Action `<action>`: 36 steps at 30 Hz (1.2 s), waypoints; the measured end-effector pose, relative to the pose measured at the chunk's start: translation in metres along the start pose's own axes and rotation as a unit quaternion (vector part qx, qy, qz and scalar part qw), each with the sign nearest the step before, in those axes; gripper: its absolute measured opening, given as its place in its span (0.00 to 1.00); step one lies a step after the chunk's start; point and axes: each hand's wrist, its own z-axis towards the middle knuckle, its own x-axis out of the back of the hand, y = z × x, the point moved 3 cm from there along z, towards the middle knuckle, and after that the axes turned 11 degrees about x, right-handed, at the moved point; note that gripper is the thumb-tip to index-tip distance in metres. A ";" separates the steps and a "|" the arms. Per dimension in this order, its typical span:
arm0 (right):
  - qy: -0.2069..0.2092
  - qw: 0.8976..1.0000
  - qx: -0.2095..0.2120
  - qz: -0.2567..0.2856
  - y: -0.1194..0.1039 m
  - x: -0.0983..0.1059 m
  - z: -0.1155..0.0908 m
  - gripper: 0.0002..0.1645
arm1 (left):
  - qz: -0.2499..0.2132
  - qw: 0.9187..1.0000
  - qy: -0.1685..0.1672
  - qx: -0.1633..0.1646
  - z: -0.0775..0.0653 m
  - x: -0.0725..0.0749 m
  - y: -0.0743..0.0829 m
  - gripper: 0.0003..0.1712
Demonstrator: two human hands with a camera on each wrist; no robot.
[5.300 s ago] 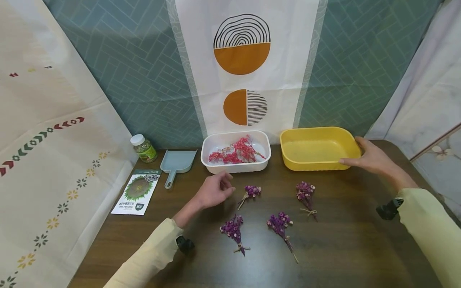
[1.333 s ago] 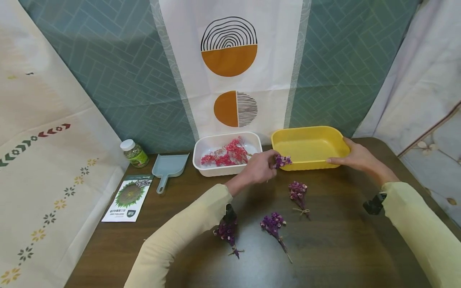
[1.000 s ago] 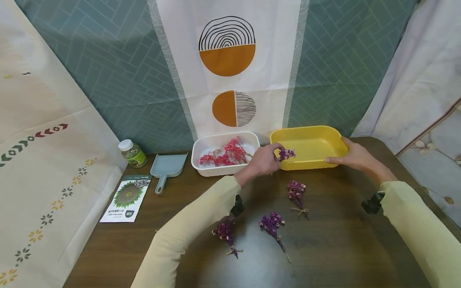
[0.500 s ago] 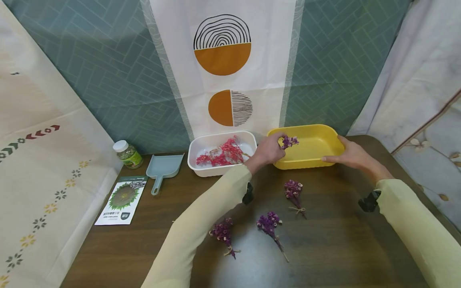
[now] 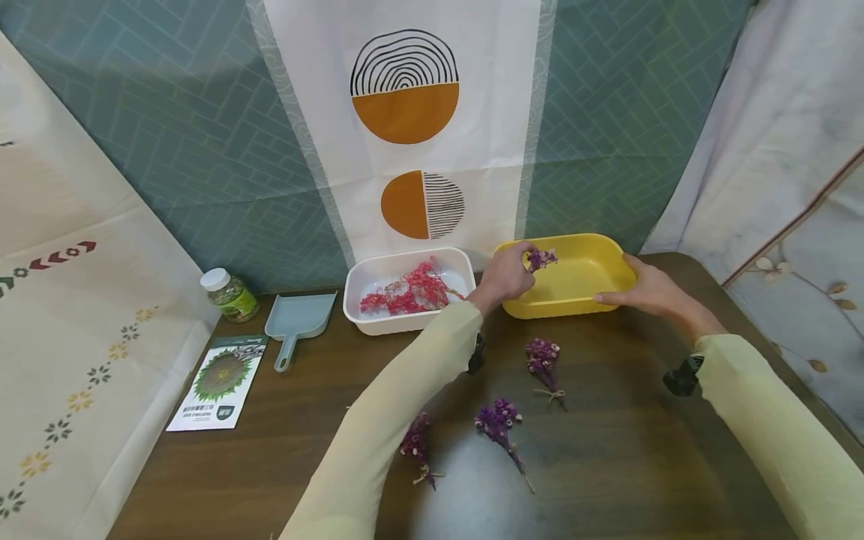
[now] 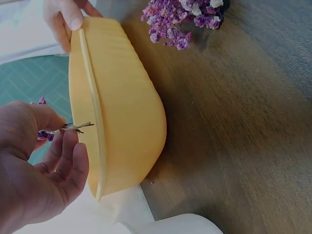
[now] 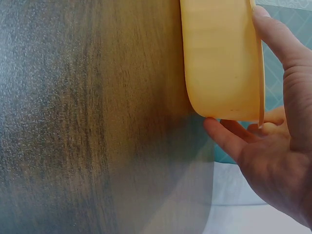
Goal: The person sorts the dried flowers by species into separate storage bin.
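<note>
My left hand (image 5: 508, 276) pinches a small bunch of purple dried flowers (image 5: 542, 259) by its stems, over the left part of a yellow plastic tub (image 5: 567, 306). In the left wrist view, the stem ends (image 6: 80, 126) stick out between thumb and fingers, level with the tub's rim. My right hand (image 5: 658, 291) grips the tub's right end; its thumb (image 7: 273, 29) lies at the rim and its fingers reach round the end wall. Three more tied purple bunches lie on the table: one below the tub (image 5: 542, 358), one nearer (image 5: 498, 421), one partly behind my left sleeve (image 5: 416, 439).
Left of the tub stands a white tub (image 5: 385, 324) holding red dried flower sprigs (image 5: 415, 289). Farther left are a grey-blue dustpan (image 5: 297, 315), a white-lidded jar (image 5: 231, 295) and a sunflower seed packet (image 5: 219, 381). Cloth hangs behind the dark wooden table (image 5: 621, 450).
My left hand has picked the small purple bunch off the table and carried it right, over the yellow tub. My right hand stays on the tub. The head view has shifted a little right.
</note>
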 end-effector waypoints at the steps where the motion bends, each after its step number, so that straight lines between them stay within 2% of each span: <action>1: 0.001 1.000 -0.001 0.000 0.000 0.000 0.000 0.73 | -0.002 1.000 0.001 0.001 0.001 -0.001 0.001 0.33; 7: -0.002 1.000 -0.006 -0.001 -0.001 0.001 0.000 0.74 | 0.012 1.000 0.018 0.008 0.007 -0.005 0.001 0.33; 14: 0.003 1.000 0.000 0.007 -0.003 0.000 0.002 0.74 | 0.013 0.999 0.016 0.024 0.010 -0.009 -0.001 0.33; 23: 0.003 1.000 -0.004 0.009 0.000 -0.001 -0.001 0.74 | -0.006 1.000 0.020 0.023 0.011 -0.015 0.000 0.31; 28: 0.005 1.000 -0.003 0.008 -0.001 -0.002 -0.002 0.74 | -0.035 0.999 0.017 0.018 0.005 -0.015 -0.003 0.31; 31: 0.004 1.000 -0.006 0.010 -0.002 -0.001 -0.002 0.74 | -0.044 0.998 0.037 -0.005 -0.001 -0.012 -0.003 0.29; 36: 0.005 1.000 -0.008 0.012 -0.001 0.000 -0.002 0.75 | -0.073 0.994 0.070 -0.048 -0.025 -0.006 -0.003 0.25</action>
